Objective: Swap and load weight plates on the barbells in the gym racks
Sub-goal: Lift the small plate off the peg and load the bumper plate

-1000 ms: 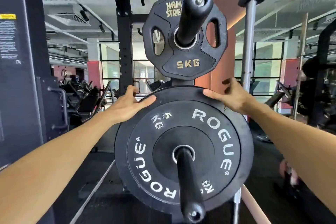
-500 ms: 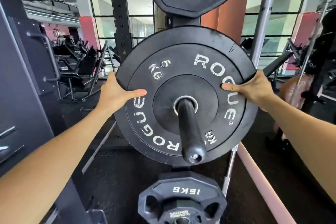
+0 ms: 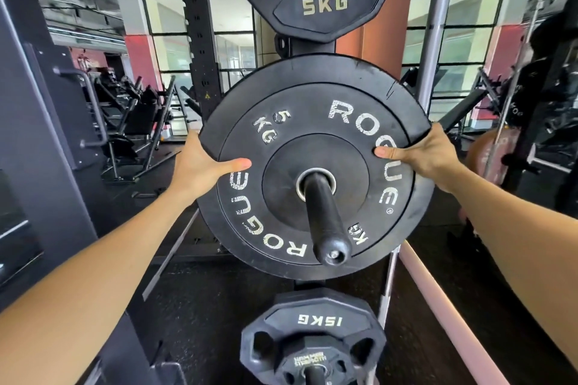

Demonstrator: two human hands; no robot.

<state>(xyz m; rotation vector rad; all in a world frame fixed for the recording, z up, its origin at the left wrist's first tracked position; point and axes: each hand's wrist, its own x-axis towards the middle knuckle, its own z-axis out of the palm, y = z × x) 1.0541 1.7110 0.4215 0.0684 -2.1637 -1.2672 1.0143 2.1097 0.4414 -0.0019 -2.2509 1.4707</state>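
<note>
On the storage peg (image 3: 325, 212), your left hand (image 3: 200, 169) and right hand (image 3: 425, 156) grasp opposite edges of the Rogue plate (image 3: 316, 166). Pull it straight along the peg, keeping it level so the hub doesn't bind.

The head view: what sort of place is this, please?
Very likely a gym. A round black rubber Rogue 5 kg plate sits on a black storage peg, with black exercise machines behind.

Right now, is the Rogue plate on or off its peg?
On: the peg passes through the Rogue plate centre hole.
</note>
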